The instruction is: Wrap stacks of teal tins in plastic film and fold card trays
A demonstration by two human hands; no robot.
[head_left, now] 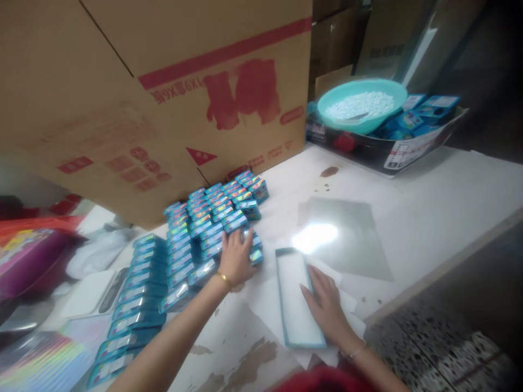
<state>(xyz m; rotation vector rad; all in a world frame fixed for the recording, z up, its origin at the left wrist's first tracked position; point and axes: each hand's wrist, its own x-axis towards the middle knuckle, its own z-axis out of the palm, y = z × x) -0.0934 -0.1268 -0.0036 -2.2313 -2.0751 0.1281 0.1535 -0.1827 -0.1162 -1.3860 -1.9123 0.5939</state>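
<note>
Your left hand (pixel 237 264) reaches over the near right part of a cluster of small blue boxes (pixel 201 222), standing in rows on the white tabletop (pixel 429 201). Its fingers are spread apart and touch the box tops; you cannot tell from this view whether they grip one. A gold bracelet (pixel 224 279) circles that wrist.

Your right hand (pixel 329 305) holds the right side of an open, shallow blue-edged tray (pixel 294 310), white inside. Its thumb lies over the rim and the other fingers are along the outer side, clamped on the wall. White paper (pixel 349 305) lies under the tray; a shiny clear sheet (pixel 355 234) lies just beyond it.

A large cardboard carton (pixel 171 125) stands behind the boxes. At the far right, a turquoise basin (pixel 355 127) of small white pieces (pixel 363 105) sits on a low open carton (pixel 355 144).
</note>
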